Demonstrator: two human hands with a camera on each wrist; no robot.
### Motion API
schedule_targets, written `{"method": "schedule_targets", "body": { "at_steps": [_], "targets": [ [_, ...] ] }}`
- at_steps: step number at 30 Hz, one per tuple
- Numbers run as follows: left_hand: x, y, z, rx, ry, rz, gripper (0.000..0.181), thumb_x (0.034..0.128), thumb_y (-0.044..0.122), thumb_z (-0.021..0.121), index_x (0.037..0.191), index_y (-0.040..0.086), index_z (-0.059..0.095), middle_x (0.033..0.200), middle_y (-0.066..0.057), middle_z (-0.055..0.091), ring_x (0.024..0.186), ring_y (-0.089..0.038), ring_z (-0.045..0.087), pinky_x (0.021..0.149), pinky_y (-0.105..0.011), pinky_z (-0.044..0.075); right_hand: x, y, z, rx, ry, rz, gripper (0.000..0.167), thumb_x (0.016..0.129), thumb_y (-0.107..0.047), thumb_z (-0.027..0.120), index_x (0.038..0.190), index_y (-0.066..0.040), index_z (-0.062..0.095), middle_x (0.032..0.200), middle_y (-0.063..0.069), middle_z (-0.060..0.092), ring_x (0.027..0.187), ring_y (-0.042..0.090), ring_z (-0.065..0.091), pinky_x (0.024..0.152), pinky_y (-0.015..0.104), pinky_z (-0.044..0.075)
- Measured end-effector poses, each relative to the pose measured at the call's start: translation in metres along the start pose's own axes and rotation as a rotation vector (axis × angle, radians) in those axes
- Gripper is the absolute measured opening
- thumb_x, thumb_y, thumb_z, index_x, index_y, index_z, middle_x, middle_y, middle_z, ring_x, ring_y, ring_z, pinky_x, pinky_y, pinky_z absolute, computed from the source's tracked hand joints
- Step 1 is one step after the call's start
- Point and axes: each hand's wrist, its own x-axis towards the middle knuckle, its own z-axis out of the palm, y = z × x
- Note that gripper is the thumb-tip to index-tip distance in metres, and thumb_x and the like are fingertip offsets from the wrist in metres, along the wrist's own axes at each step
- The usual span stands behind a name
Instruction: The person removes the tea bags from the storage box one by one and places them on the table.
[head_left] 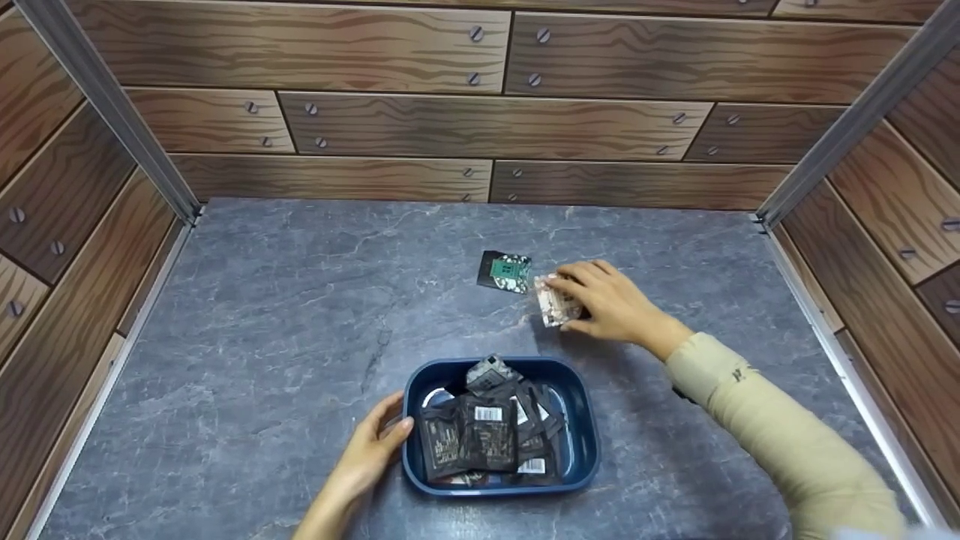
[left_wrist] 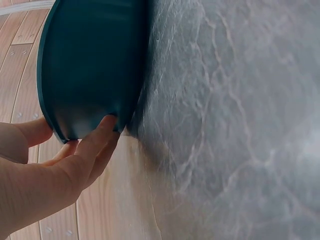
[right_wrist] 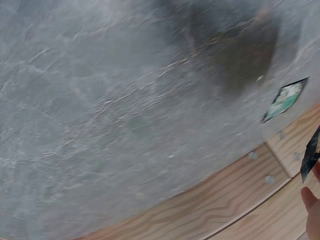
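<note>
- Between the thumb and fingers of the right hand [head_left: 611,300] is a pale patterned packet [head_left: 552,304] – pinched, with its left part showing past the fingertips; the right wrist view catches only a dark side of it at the frame's edge.
- Just left of that hand, near the held packet but apart from it, a green-and-black packet [head_left: 506,271] lies flat on the grey marbled table [head_left: 262,337].
- Behind the right hand, a beige sleeve [head_left: 780,427] covers the forearm.
- Nearer the person and to the left, the left hand [head_left: 367,450] is clamped on the end of a blue tub [head_left: 595,442] – thumb at the rim, fingers against the outer wall.
- Right of the left hand, inside the tub, black packets [head_left: 489,442] overlap in a loose pile, some showing white barcode labels; a silver-grey packet [head_left: 491,375] leans at the far rim.
- Beyond both hands, wood-patterned panels [head_left: 390,124] stand behind the table.
</note>
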Motion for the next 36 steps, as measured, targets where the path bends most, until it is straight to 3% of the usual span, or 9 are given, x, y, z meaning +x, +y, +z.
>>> {"method": "schedule_targets", "body": {
  "at_steps": [14, 26, 36],
  "targets": [
    [0.0, 0.0, -0.001, 0.03, 0.01, 0.012, 0.053, 0.1012, 0.003, 0.051, 0.144, -0.018, 0.028, 0.144, -0.039, 0.037, 0.131, -0.048, 0.043, 0.103, -0.044, 0.046, 0.024, 0.031, 0.026, 0.085, -0.137, 0.276, 0.074, 0.082, -0.042, 0.079, 0.142, -0.008, 0.052, 0.141, 0.019, 0.05, 0.131, 0.037, 0.043, 0.113, 0.055, 0.027],
    [0.001, 0.002, -0.001, 0.014, -0.006, 0.012, 0.052, 0.1019, 0.003, 0.05, 0.144, -0.018, 0.028, 0.144, -0.039, 0.035, 0.13, -0.047, 0.044, 0.1, -0.047, 0.048, 0.039, 0.041, 0.045, 0.115, -0.161, 0.41, 0.073, 0.082, -0.039, 0.08, 0.142, -0.008, 0.053, 0.143, 0.02, 0.048, 0.133, 0.038, 0.041, 0.114, 0.054, 0.026],
    [0.002, 0.0, -0.002, 0.03, -0.003, 0.016, 0.053, 0.1016, 0.004, 0.051, 0.144, -0.018, 0.027, 0.144, -0.039, 0.036, 0.131, -0.049, 0.043, 0.103, -0.046, 0.046, 0.041, 0.042, 0.055, 0.141, -0.19, 0.459, 0.073, 0.086, -0.042, 0.076, 0.145, -0.008, 0.05, 0.145, 0.021, 0.046, 0.134, 0.04, 0.039, 0.114, 0.055, 0.026]
  ]
}}
